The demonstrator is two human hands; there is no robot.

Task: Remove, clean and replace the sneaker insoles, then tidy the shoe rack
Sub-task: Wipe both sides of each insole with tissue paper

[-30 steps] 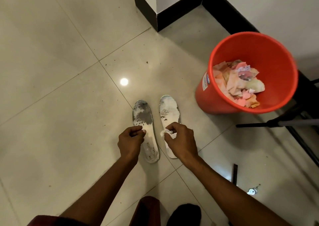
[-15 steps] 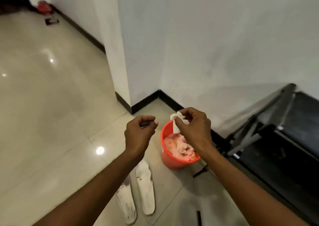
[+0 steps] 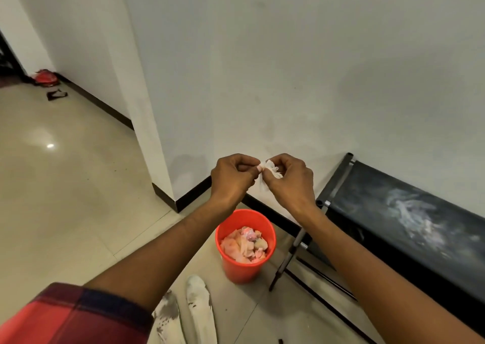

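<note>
White crumpled wipe (image 3: 270, 172) pinched between left grip (image 3: 231, 179) and right grip (image 3: 291, 182) at frame centre above orange bin (image 3: 245, 269); stained insoles (image 3: 200, 309) out on floor, lower centre; cleaning seemingly unfinished, refitting and rack tidying left.

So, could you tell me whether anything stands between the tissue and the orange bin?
Nothing visible does. The left hand and right hand pinch the tissue in open air above the orange bin, whose mouth has no lid.
</note>
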